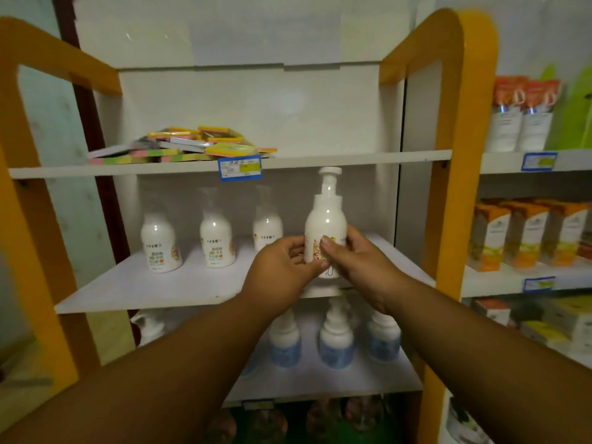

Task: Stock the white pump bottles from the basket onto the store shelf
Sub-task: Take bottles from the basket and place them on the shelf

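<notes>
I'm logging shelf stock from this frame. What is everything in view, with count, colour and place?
held pump bottle: 1, white, upright at right end of middle shelf
shelved pump bottles: 3, white, middle shelf row
blue-label bottles: at least 3, white and blue, lower shelf
sticky-note pads: a pile, yellow, pink, green, upper shelf
price tag: 1, blue and yellow, upper shelf edge
orange boxes: several, neighbouring shelf, right
left hand: fingers on bottle
right hand: fingers on bottle
</notes>
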